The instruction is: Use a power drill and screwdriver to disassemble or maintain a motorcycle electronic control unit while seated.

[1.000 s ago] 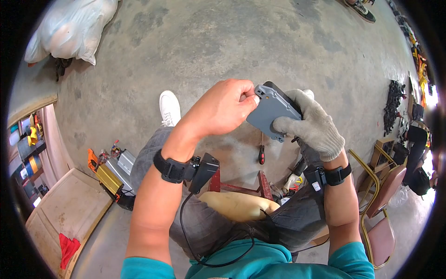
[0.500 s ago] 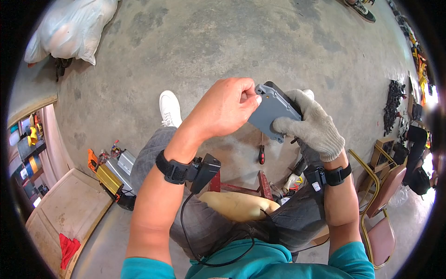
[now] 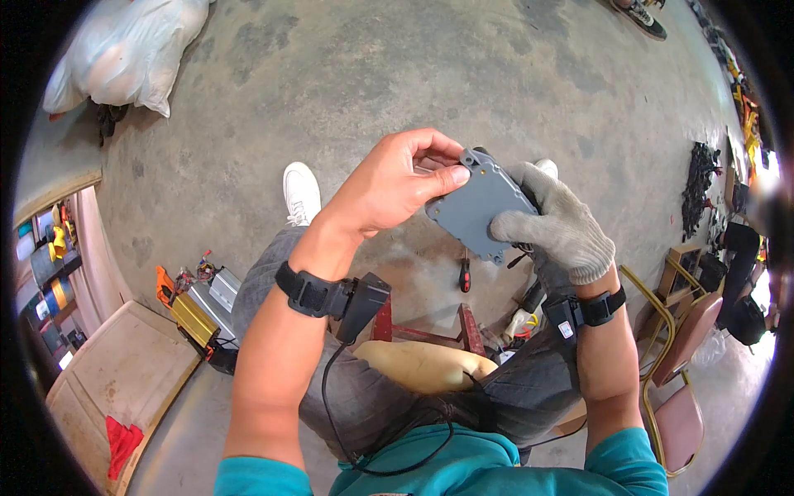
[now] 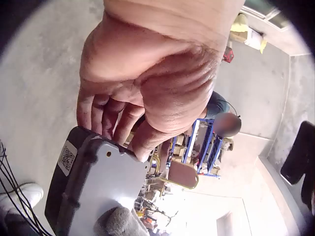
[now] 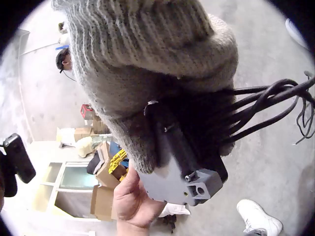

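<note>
A flat grey casing with a black side point(image 3: 480, 202) is held up between both hands over the floor. My bare left hand point(image 3: 397, 182) pinches its far left corner, thumb on the grey face and fingers behind the edge. In the left wrist view, a QR label point(image 4: 68, 158) shows on the black side. My right hand point(image 3: 562, 219), in a knitted grey glove, grips the opposite side with its thumb across the flat face. Several black cables point(image 5: 266, 93) run out by the gloved hand in the right wrist view; their attachment is hidden.
A red-and-black screwdriver point(image 3: 466, 275) is below the casing, near a red metal frame point(image 3: 471, 331). Boxy metal parts, one gold point(image 3: 195, 318), lie by the left leg. A pink chair point(image 3: 691, 339) stands to the right. White bags point(image 3: 124, 58) sit far left.
The casing has tilted, turning more of its grey face to the head view. My left hand has shifted slightly, its fingers now more extended behind the corner. The gloved right hand keeps its grip.
</note>
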### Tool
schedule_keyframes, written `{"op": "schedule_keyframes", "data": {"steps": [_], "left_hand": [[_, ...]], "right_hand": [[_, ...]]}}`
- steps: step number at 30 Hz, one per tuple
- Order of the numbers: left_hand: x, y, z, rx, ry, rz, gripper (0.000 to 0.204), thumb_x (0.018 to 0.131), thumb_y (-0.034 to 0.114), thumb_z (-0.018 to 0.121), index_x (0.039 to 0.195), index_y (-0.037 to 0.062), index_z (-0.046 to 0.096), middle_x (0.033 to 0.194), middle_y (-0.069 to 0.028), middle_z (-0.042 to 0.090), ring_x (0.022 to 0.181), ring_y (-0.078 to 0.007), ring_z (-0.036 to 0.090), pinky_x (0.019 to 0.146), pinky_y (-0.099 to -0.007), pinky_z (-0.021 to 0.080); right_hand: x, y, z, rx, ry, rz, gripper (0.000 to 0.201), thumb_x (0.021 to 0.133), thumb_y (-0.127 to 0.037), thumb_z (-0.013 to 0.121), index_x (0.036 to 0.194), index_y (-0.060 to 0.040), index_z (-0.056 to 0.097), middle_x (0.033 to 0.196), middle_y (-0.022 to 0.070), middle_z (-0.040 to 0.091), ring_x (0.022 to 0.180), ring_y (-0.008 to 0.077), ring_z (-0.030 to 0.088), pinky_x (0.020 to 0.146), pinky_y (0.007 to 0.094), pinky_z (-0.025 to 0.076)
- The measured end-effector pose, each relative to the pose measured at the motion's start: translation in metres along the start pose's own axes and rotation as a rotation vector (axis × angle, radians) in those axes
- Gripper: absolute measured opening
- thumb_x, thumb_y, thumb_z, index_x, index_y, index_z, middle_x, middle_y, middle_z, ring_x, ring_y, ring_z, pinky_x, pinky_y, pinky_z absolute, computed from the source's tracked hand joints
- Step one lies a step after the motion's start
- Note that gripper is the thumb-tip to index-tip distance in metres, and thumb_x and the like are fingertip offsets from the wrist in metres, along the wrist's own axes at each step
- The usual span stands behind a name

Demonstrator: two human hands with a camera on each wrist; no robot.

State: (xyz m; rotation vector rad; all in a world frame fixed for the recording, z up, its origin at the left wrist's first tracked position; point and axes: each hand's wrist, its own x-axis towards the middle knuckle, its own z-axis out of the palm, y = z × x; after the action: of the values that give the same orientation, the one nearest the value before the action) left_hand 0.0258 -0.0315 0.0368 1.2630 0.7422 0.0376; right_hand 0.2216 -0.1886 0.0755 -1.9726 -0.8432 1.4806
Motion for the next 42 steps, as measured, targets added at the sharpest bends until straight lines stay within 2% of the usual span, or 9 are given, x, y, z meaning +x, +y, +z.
{"op": "schedule_keyframes", "data": {"steps": [12, 20, 23, 27, 29, 33, 37, 40, 42], "left_hand": [[0.004, -0.014, -0.002, -0.33, -0.141, -0.006, 0.032, 0.099, 0.014, 0.076, 0.126, 0.002, 0.063, 0.112, -0.0012, 0.067, 0.104, -0.0098, 0.062, 0.093, -0.0288, 0.05], [0.012, -0.034, -0.029, -0.369, 0.001, 0.017, 0.027, 0.103, 0.013, 0.069, 0.127, 0.0024, 0.065, 0.12, -0.0051, 0.072, 0.108, -0.0137, 0.066, 0.097, -0.0305, 0.053], [0.011, -0.094, -0.055, -0.079, 0.259, -0.177, 0.023, 0.101, 0.013, 0.07, 0.121, 0.003, 0.066, 0.111, -0.0052, 0.074, 0.099, -0.0143, 0.068, 0.09, -0.0313, 0.055], [0.002, -0.235, -0.058, 0.08, 0.452, -0.522, 0.005, 0.088, 0.002, 0.067, 0.091, 0.0038, 0.07, 0.078, -0.006, 0.072, 0.065, -0.014, 0.064, 0.057, -0.0319, 0.049], [-0.005, -0.309, -0.04, 0.069, 0.57, -0.65, 0.008, 0.085, -0.001, 0.066, 0.082, 0.0052, 0.07, 0.073, -0.0059, 0.071, 0.064, -0.0154, 0.065, 0.055, -0.0319, 0.048], [-0.016, -0.379, 0.045, -0.047, 0.568, -0.833, 0.006, 0.084, 0.001, 0.07, 0.085, 0.005, 0.073, 0.076, -0.0068, 0.073, 0.069, -0.0202, 0.069, 0.063, -0.0367, 0.054], [-0.019, -0.421, 0.104, -0.024, 0.554, -0.957, 0.006, 0.085, 0.008, 0.077, 0.086, 0.0039, 0.074, 0.08, -0.0104, 0.075, 0.074, -0.0247, 0.071, 0.071, -0.0404, 0.056], [-0.016, -0.438, 0.126, 0.386, 0.643, -0.688, 0.019, 0.085, 0.018, 0.084, 0.089, 0.0018, 0.075, 0.088, -0.0162, 0.077, 0.085, -0.0339, 0.074, 0.078, -0.0438, 0.056], [-0.008, -0.435, 0.136, 0.403, 0.675, -0.689, 0.02, 0.085, 0.019, 0.084, 0.09, 0.0019, 0.075, 0.088, -0.0169, 0.077, 0.086, -0.0354, 0.074, 0.079, -0.0443, 0.057]], "right_hand": [[-0.001, -0.003, -0.003, 0.068, -0.041, 0.006, 0.076, 0.074, -0.03, 0.087, 0.138, 0.0046, 0.063, 0.104, 0.0091, 0.07, 0.095, 0.0167, 0.065, 0.084, 0.0305, 0.054], [-0.003, 0.008, -0.016, 0.396, 0.026, -0.17, 0.059, 0.08, -0.025, 0.083, 0.127, 0.006, 0.065, 0.104, 0.0078, 0.069, 0.094, 0.0163, 0.064, 0.087, 0.03, 0.052], [-0.003, 0.017, -0.031, 0.394, 0.144, -0.183, 0.059, 0.083, -0.027, 0.081, 0.129, 0.0071, 0.063, 0.105, 0.0086, 0.069, 0.095, 0.0166, 0.065, 0.09, 0.0302, 0.052], [-0.01, 0.029, -0.047, 0.37, 0.199, -0.184, 0.058, 0.086, -0.027, 0.08, 0.129, 0.0079, 0.062, 0.106, 0.0085, 0.069, 0.096, 0.0161, 0.065, 0.091, 0.0301, 0.052], [-0.012, 0.036, -0.052, 0.384, 0.26, -0.159, 0.058, 0.088, -0.027, 0.08, 0.13, 0.0083, 0.061, 0.108, 0.0087, 0.07, 0.097, 0.0157, 0.065, 0.092, 0.0303, 0.052], [-0.009, 0.047, -0.059, 0.413, 0.334, -0.138, 0.058, 0.089, -0.026, 0.08, 0.132, 0.0081, 0.061, 0.11, 0.0095, 0.071, 0.099, 0.0153, 0.066, 0.091, 0.0299, 0.053], [-0.008, 0.05, -0.066, 0.333, 0.301, 0.032, 0.073, 0.092, -0.023, 0.078, 0.15, 0.0093, 0.047, 0.128, 0.011, 0.067, 0.115, 0.0168, 0.064, 0.103, 0.0295, 0.048], [-0.006, 0.051, -0.057, 0.301, 0.43, 0.095, 0.076, 0.09, -0.024, 0.081, 0.15, 0.0078, 0.047, 0.127, 0.0119, 0.067, 0.11, 0.017, 0.066, 0.097, 0.0287, 0.051], [-0.007, 0.051, -0.05, 0.307, 0.475, 0.111, 0.079, 0.085, -0.026, 0.085, 0.148, 0.0071, 0.05, 0.122, 0.011, 0.069, 0.106, 0.0171, 0.068, 0.091, 0.0294, 0.055]]}}
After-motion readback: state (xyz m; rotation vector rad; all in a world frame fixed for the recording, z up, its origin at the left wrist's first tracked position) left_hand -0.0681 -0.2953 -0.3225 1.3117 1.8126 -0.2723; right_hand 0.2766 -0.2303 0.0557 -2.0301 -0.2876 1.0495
